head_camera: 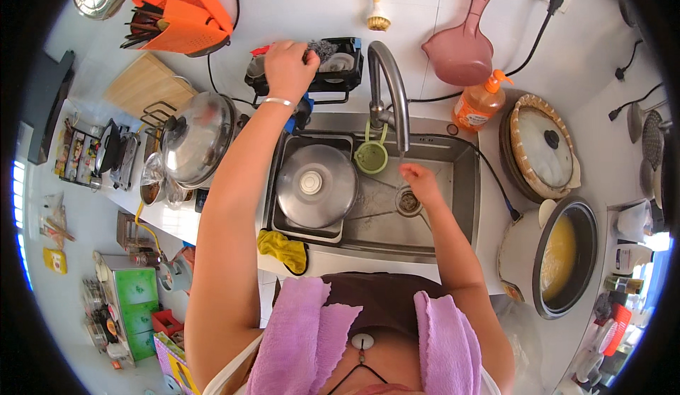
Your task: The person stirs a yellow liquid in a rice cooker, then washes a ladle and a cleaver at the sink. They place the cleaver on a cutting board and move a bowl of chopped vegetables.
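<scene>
My left hand [289, 71] reaches to a black sink caddy [355, 76] against the wall. A grey steel-wool scrubber [322, 49] is right at its fingertips; whether the fingers grip it is hidden. Below the spout of the metal faucet [396, 92], my right hand [422, 185] hangs over the sink [372, 219], its fingers drawn together and no object visible in them. A thin trickle of water seems to meet the fingertips. Under this hand lies the drain strainer [409, 203]. A green strainer cup [371, 157] hangs at the faucet's base.
In the sink's left part sits a round metal lid [317, 186]. A yellow cloth [283, 250] drapes over the front edge. Left stands a lidded steel pot [196, 140]; right are an orange soap bottle [478, 103], a lidded basket [542, 148] and a large pot [566, 257] holding something yellow.
</scene>
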A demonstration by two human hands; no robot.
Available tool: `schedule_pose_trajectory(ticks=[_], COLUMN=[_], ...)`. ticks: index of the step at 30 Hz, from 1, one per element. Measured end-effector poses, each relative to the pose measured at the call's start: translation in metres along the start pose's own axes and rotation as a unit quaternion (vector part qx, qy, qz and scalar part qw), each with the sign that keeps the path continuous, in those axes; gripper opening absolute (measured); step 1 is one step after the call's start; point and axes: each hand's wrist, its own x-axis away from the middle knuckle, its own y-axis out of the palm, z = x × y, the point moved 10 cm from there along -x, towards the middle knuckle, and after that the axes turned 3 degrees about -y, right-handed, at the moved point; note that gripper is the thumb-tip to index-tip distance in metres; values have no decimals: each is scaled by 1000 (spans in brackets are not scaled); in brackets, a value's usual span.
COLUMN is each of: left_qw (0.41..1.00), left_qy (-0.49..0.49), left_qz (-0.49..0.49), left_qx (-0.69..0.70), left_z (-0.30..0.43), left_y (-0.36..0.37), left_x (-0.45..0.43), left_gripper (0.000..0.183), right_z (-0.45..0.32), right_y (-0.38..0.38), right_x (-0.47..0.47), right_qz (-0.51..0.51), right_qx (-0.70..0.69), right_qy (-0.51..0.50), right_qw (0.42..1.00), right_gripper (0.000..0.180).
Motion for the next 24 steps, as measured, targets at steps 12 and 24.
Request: schedule_pose_trajectory(ticks=[12,24], left_qw=[934,883], left_qy=[182,-232], left_qz=[-181,-341], left_qx=[247,225], left_z=[174,37], left_y=[24,200], left_x=[204,208], left_gripper=[26,76], right_z=[-36,-51], right_y=[65,27], right_x=[21,-16], right_qz=[20,216], right_qx=[-626,-344], right_qy=[170,46], right_qw=[761,913], right_gripper=[35,40])
